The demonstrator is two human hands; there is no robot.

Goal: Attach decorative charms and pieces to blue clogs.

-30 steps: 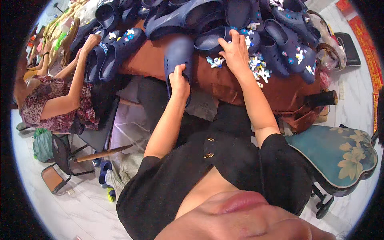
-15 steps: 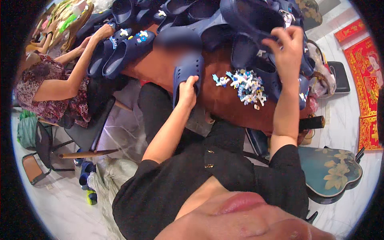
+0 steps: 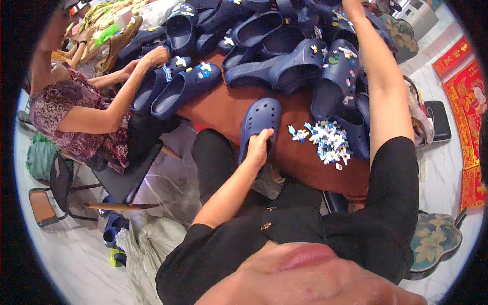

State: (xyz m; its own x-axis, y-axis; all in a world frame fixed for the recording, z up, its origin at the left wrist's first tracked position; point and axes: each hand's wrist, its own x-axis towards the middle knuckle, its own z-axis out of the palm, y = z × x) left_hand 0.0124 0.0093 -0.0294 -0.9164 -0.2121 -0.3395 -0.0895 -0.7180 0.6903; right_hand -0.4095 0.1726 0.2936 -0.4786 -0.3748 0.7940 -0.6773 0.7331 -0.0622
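Observation:
My left hand (image 3: 258, 146) grips a navy clog (image 3: 266, 110) by its side, thumb on the outside, just over the table's near edge. Round holes dot the clog's upper, and no charms show on it. My right arm stretches far forward over the heap of clogs. At the top edge of the picture my right hand (image 3: 352, 7) is partly cut off, so its fingers cannot be made out. Between my arms lies a small pile of white, blue and yellow shoe charms (image 3: 329, 142). Beyond it sits a navy clog with charms on its upper (image 3: 339, 73).
Many navy clogs (image 3: 259, 30) crowd the far side of the brown tabletop (image 3: 295, 170). At left, a co-worker's hands (image 3: 155, 57) are at a pair of charm-decorated clogs (image 3: 189, 90). A flower-patterned stool (image 3: 432, 241) stands at right, and a plastic sack (image 3: 147, 249) lies on the floor.
My right hand has gone from above the clogs near the charm pile to far forward, its arm now extended. The left hand keeps hold of its clog. The whole view has shifted slightly.

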